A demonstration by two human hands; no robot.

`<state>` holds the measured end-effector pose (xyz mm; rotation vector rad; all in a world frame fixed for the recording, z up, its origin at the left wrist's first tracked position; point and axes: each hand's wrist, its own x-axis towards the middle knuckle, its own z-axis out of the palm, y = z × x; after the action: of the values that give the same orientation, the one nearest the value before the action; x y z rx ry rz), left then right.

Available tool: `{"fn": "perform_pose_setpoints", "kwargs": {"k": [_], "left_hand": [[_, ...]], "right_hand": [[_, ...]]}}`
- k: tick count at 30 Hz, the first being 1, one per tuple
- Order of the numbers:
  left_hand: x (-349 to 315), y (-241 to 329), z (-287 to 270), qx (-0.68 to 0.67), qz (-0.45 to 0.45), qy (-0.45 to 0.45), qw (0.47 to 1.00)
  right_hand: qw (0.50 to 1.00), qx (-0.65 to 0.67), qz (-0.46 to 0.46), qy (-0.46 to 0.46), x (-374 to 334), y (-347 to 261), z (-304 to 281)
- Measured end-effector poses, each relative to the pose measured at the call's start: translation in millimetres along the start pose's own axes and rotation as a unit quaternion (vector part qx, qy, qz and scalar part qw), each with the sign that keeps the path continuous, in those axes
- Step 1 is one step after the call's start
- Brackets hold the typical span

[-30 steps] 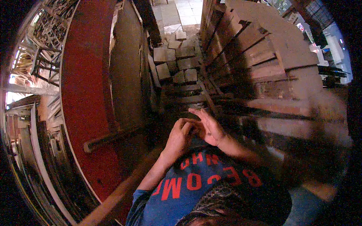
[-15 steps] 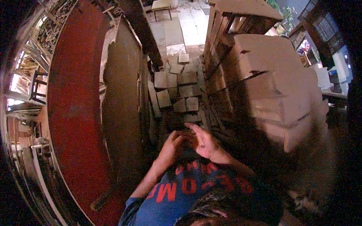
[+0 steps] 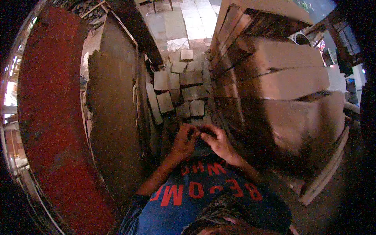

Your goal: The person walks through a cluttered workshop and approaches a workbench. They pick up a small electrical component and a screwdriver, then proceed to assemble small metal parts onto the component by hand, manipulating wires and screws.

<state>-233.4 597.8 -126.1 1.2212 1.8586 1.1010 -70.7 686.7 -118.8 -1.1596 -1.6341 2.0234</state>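
Note:
In front of my dark blue shirt [image 3: 143,218] with red lettering, both hands meet at chest height. My left hand [image 3: 185,141] has its fingers bent inward toward the other hand. Beside it, my right hand [image 3: 219,144] is curled, thumb and fingertips drawn together close to the left fingers. The fingertips of the two hands nearly touch or touch; the dim light does not show which. Whatever lies between the fingers, if anything, is too small and dark to make out.
Flat pale pieces [image 3: 194,77] lie along the narrow floor ahead. A tall brown panel [image 3: 115,105] and a red panel [image 3: 53,105] stand at left. On the right rises a stack of large brown box-like pieces [image 3: 297,84]. Light tiles [image 3: 196,21] cover the floor beyond.
My right hand, spread with its palm showing before, has curled its fingers in toward the left hand. The view has shifted, bringing the right-hand stack closer and moving the red panel left.

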Motion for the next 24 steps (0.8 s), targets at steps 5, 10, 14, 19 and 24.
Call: {"fn": "perform_pose_setpoints", "kwargs": {"k": [5, 10, 14, 19, 24], "left_hand": [[119, -65, -63, -0.142, -0.179, -0.05, 0.972], [253, -137, -129, -0.225, -0.244, 0.023, 0.943], [376, -122, -198, -0.322, -0.345, 0.081, 0.878], [555, -89, -238, -0.341, -0.304, 0.086, 0.885], [746, -101, -217, -0.312, -0.228, 0.036, 0.922]], "right_hand": [[0.978, -0.173, -0.115, -0.032, 155, -36, 20], [0.973, -0.182, -0.099, -0.103, 356, -79, 56], [0.985, -0.032, -0.036, -0.167, 481, -131, 65], [0.978, -0.062, -0.009, -0.199, 634, -244, 6], [0.987, -0.095, -0.021, -0.128, 781, -289, -76]]}}
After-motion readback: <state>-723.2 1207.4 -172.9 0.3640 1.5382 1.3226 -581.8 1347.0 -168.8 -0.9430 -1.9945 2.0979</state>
